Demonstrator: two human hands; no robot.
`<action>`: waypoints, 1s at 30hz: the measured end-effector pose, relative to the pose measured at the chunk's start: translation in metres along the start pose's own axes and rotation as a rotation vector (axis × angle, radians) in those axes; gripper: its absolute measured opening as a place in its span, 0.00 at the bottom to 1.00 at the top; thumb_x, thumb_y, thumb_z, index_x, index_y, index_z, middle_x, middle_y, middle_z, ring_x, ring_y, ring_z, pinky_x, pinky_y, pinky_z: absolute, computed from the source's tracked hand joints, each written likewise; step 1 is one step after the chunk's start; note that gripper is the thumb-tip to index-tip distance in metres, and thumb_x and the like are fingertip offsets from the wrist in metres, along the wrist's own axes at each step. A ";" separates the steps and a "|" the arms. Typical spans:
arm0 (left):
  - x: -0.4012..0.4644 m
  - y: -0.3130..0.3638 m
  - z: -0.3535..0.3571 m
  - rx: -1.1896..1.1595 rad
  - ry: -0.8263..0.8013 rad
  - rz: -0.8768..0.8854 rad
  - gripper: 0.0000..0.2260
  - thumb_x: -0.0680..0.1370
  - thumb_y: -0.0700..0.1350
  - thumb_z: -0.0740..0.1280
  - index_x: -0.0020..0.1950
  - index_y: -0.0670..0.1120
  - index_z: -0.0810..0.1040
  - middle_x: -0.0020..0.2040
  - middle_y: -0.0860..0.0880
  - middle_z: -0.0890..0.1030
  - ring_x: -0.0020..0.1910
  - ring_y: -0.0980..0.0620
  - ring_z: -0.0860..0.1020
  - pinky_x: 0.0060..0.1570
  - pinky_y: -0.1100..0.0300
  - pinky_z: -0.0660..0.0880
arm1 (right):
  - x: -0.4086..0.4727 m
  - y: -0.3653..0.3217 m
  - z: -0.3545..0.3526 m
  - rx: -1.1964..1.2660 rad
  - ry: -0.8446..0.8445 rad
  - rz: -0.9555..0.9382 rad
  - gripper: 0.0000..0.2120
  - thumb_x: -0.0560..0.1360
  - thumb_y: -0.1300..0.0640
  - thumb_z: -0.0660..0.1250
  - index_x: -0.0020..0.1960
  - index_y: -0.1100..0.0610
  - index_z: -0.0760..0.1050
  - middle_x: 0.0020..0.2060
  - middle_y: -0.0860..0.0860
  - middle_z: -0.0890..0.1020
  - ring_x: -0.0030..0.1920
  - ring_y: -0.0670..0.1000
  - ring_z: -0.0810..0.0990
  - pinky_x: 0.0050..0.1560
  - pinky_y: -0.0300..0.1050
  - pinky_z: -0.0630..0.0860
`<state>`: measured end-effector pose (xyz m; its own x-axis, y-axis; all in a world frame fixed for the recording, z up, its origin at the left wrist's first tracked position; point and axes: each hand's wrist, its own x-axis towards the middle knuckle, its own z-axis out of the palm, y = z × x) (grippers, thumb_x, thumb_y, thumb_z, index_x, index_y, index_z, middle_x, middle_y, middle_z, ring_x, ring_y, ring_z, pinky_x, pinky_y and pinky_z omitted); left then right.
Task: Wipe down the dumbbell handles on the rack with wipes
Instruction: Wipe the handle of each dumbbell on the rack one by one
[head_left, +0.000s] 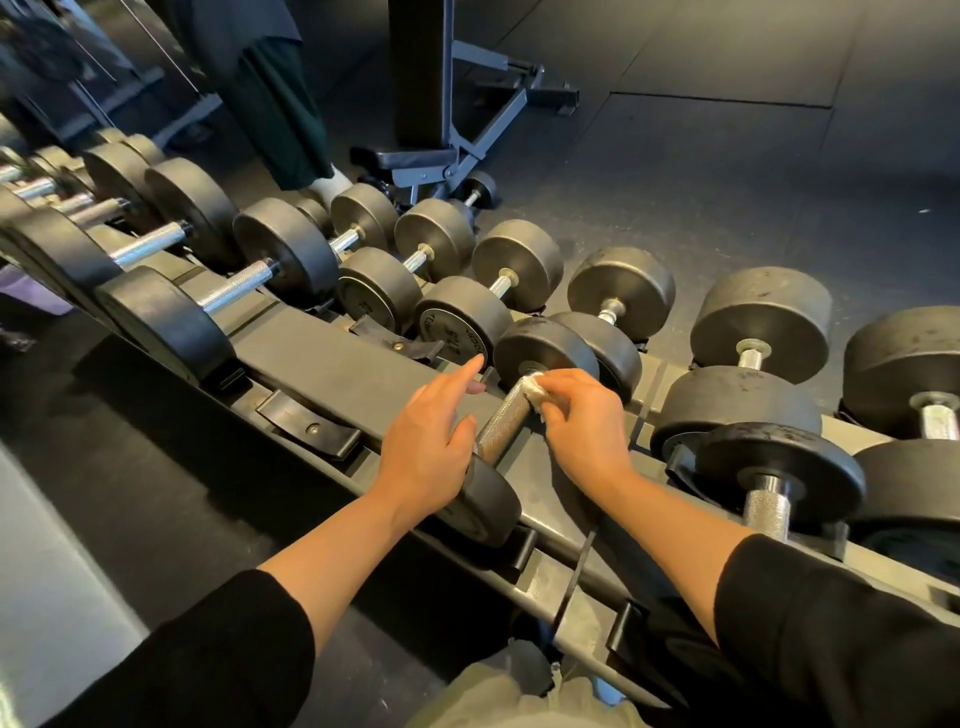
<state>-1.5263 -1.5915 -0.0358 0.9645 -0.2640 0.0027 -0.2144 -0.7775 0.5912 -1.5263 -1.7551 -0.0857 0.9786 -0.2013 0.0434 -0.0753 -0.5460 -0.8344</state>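
Note:
A black dumbbell with a knurled steel handle (501, 422) lies on the top rail of the rack (332, 374) in the middle of the view. My right hand (584, 421) pinches a crumpled white wipe (535, 391) against the far end of that handle, by the far weight head (543, 348). My left hand (428, 441) rests on the near weight head (488, 501), its forefinger stretched out forward and its thumb beside the handle's near end.
Several more black dumbbells fill the rack, left (244, 283) and right (769, 493), on two tiers. A weight bench (441, 156) stands on the dark rubber floor beyond. Another person's leg (280, 119) is behind the rack at upper left.

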 end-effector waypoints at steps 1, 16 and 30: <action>0.000 0.000 0.000 -0.005 0.002 -0.005 0.24 0.80 0.38 0.58 0.74 0.56 0.61 0.64 0.57 0.72 0.62 0.64 0.63 0.55 0.74 0.57 | 0.001 0.000 0.003 -0.030 -0.015 -0.023 0.14 0.75 0.65 0.65 0.59 0.57 0.79 0.56 0.51 0.80 0.58 0.50 0.75 0.60 0.36 0.66; -0.001 0.000 0.000 -0.025 0.034 -0.017 0.25 0.80 0.38 0.58 0.75 0.53 0.60 0.65 0.55 0.73 0.67 0.58 0.66 0.60 0.65 0.61 | -0.027 -0.018 0.001 -0.020 -0.316 -0.328 0.16 0.70 0.71 0.66 0.53 0.58 0.82 0.52 0.50 0.82 0.57 0.45 0.74 0.62 0.34 0.64; 0.008 -0.007 -0.014 -0.264 -0.061 -0.093 0.23 0.78 0.35 0.61 0.71 0.53 0.67 0.62 0.56 0.73 0.57 0.63 0.70 0.59 0.69 0.65 | 0.023 -0.027 0.008 -0.565 -0.384 -0.224 0.15 0.74 0.62 0.64 0.60 0.56 0.77 0.58 0.53 0.75 0.57 0.54 0.71 0.56 0.49 0.73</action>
<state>-1.5153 -1.5803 -0.0286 0.9654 -0.2385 -0.1055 -0.0699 -0.6265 0.7763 -1.4999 -1.7387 -0.0662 0.9726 0.2088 -0.1026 0.1496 -0.8991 -0.4115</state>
